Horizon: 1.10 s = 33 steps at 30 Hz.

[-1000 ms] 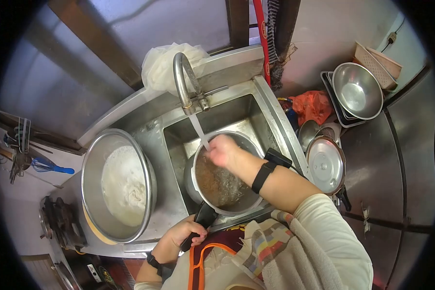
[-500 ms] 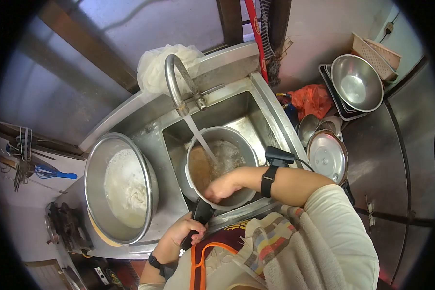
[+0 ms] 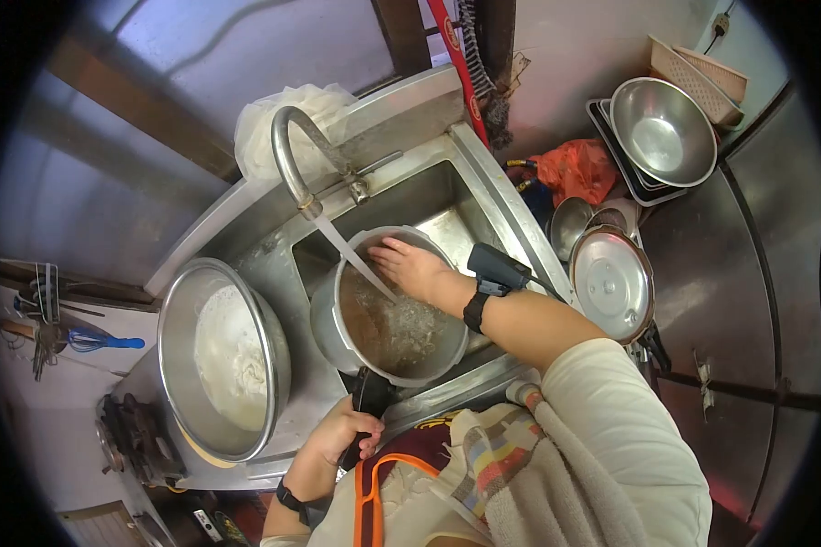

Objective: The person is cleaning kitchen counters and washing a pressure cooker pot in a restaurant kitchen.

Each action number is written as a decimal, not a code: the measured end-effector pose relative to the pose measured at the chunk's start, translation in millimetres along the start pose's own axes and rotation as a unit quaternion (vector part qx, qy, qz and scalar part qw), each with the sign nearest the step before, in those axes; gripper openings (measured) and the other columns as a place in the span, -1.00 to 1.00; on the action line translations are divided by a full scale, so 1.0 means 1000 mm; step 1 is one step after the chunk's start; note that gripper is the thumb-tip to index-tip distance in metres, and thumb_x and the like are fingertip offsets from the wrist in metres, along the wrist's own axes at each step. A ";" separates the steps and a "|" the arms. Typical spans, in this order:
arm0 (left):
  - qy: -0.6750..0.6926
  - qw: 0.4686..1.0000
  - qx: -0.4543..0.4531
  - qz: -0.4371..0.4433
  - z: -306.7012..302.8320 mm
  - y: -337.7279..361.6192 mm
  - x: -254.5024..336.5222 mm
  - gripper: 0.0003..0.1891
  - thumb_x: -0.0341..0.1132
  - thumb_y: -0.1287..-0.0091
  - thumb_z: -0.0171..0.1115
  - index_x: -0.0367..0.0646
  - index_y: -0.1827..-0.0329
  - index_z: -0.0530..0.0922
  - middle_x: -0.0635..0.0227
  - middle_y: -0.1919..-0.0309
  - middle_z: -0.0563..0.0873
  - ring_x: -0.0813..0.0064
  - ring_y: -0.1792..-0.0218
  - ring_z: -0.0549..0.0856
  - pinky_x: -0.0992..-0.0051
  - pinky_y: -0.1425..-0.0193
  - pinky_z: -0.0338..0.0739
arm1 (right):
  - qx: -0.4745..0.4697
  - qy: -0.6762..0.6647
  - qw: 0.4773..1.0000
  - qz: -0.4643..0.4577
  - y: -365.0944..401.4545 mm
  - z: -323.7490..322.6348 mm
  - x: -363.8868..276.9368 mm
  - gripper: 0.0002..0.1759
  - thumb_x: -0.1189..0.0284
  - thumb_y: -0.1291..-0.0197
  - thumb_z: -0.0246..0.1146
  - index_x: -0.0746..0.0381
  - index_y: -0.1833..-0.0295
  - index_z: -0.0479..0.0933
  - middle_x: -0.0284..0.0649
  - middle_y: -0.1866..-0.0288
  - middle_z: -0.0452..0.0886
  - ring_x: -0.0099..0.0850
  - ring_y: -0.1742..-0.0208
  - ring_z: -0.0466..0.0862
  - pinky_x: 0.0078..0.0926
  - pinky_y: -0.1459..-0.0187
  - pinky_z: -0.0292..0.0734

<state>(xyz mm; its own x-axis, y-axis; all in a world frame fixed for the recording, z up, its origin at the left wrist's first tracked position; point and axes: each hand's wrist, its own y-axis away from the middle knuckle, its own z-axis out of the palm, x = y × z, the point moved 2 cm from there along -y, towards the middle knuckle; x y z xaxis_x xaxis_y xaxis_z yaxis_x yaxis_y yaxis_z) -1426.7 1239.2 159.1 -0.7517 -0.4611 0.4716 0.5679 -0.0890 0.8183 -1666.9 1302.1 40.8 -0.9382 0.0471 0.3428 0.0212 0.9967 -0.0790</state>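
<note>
A deep metal pot with a long black handle sits tilted in the steel sink. My left hand is wrapped round that handle near the sink's front edge. Inside the pot, my right hand lies with fingers stretched out along the far inner wall. A stream of water runs from the curved faucet into the pot, beside my right hand. Churning brownish water covers the pot's bottom, which cannot be seen clearly.
Left of the sink stands a large metal basin holding cloudy white liquid and pale cloth-like material. A round metal lid and small bowl lie right of the sink. Another steel bowl rests on stacked trays behind them.
My right hand has moved from the pot's near side to its far wall, and its fingers have straightened. The pot now tilts more. My left hand keeps its grip on the handle.
</note>
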 end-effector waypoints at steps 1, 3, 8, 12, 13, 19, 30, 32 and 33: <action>-0.002 1.000 0.004 -0.002 -0.002 0.000 -0.001 -0.82 -0.56 0.10 0.11 -0.33 0.40 0.36 0.23 0.72 0.45 0.52 0.80 0.40 0.53 0.76 0.31 | -0.044 -0.009 0.999 0.009 0.007 0.012 -0.007 -0.53 0.29 -0.23 -0.11 0.18 -0.22 0.38 -0.25 -0.38 0.23 -0.35 -0.46 0.01 -0.20 -0.41 -0.27; -0.003 1.000 0.011 -0.004 -0.006 -0.001 -0.003 -0.79 -0.57 0.10 0.10 -0.33 0.35 0.35 0.23 0.70 0.46 0.52 0.79 0.41 0.53 0.76 0.31 | -0.173 -0.097 0.980 0.015 0.014 0.038 -0.027 -0.45 0.23 -0.19 0.03 0.20 -0.28 0.29 -0.24 -0.39 0.20 -0.37 -0.45 0.07 -0.27 -0.40 -0.19; -0.051 0.997 0.058 0.012 0.007 -0.007 0.001 -0.71 -0.64 0.08 0.05 -0.30 0.25 0.31 0.25 0.66 0.46 0.54 0.76 0.43 0.52 0.75 0.33 | -0.316 -0.626 0.711 0.051 0.031 0.001 -0.057 -0.50 0.24 -0.08 0.18 0.25 -0.12 0.45 -0.05 -0.10 0.51 -0.19 -0.11 0.49 -0.29 -0.12 0.32; -0.135 0.986 0.094 0.008 0.005 -0.020 -0.004 -0.64 -0.65 0.00 0.03 -0.33 0.09 0.25 0.27 0.67 0.45 0.54 0.77 0.43 0.49 0.77 0.32 | -0.262 -0.664 0.698 0.061 0.047 -0.028 -0.052 -0.52 0.35 -0.04 0.16 0.23 -0.13 0.44 0.00 -0.03 0.54 -0.12 0.00 0.55 -0.25 -0.02 0.42; -0.179 0.978 0.104 0.018 0.005 -0.023 -0.007 -0.63 -0.63 -0.01 0.03 -0.34 0.06 0.25 0.27 0.66 0.45 0.55 0.78 0.43 0.49 0.77 0.32 | -0.264 -0.638 0.718 0.090 0.053 -0.040 -0.046 -0.53 0.38 -0.05 0.14 0.23 -0.13 0.44 0.01 -0.03 0.54 -0.11 -0.01 0.55 -0.26 -0.02 0.42; -0.467 0.856 0.204 0.087 0.009 -0.031 -0.010 -0.47 -0.50 -0.04 0.14 -0.34 -0.11 0.20 0.08 0.53 0.56 0.24 0.59 0.60 0.34 0.53 0.47 | -0.315 -0.499 0.797 0.126 0.090 -0.035 -0.029 -0.55 0.48 -0.04 0.06 0.27 -0.12 0.44 0.00 0.00 0.55 -0.11 -0.03 0.54 -0.24 -0.01 0.44; -0.632 0.700 0.329 0.050 -0.008 -0.033 -0.026 -0.30 -0.50 0.00 0.16 -0.25 -0.24 0.06 -0.18 0.22 0.58 -0.11 0.16 0.59 0.13 0.10 0.47 | -0.312 -0.454 0.812 0.194 0.155 -0.076 0.017 -0.56 0.40 -0.16 0.04 0.20 -0.19 0.37 0.01 0.02 0.56 -0.09 -0.02 0.55 -0.22 -0.03 0.43; -0.630 0.699 0.330 0.080 -0.010 -0.029 -0.028 -0.31 -0.51 0.01 0.16 -0.24 -0.24 0.07 -0.18 0.24 0.59 -0.11 0.17 0.59 0.12 0.10 0.47 | -0.295 -0.467 0.803 0.224 0.165 -0.077 0.026 -0.55 0.34 -0.17 0.08 0.21 -0.18 0.37 0.03 0.03 0.56 -0.08 -0.02 0.55 -0.22 -0.04 0.42; -0.627 0.698 0.332 0.095 -0.008 -0.027 -0.028 -0.31 -0.52 0.01 0.16 -0.23 -0.23 0.08 -0.17 0.25 0.60 -0.11 0.17 0.59 0.12 0.10 0.47 | -0.285 -0.473 0.799 0.238 0.168 -0.077 0.031 -0.54 0.31 -0.17 0.10 0.22 -0.18 0.37 0.04 0.04 0.56 -0.07 -0.02 0.55 -0.22 -0.05 0.42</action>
<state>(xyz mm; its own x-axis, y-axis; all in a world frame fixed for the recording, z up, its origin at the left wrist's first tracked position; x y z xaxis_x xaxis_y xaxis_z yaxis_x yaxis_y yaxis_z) -1418.3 1247.0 121.0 -0.6217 0.7648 0.1690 0.7306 0.4884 0.4772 -1665.7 1476.4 110.5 -0.6126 0.6267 -0.4816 0.3538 0.7623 0.5420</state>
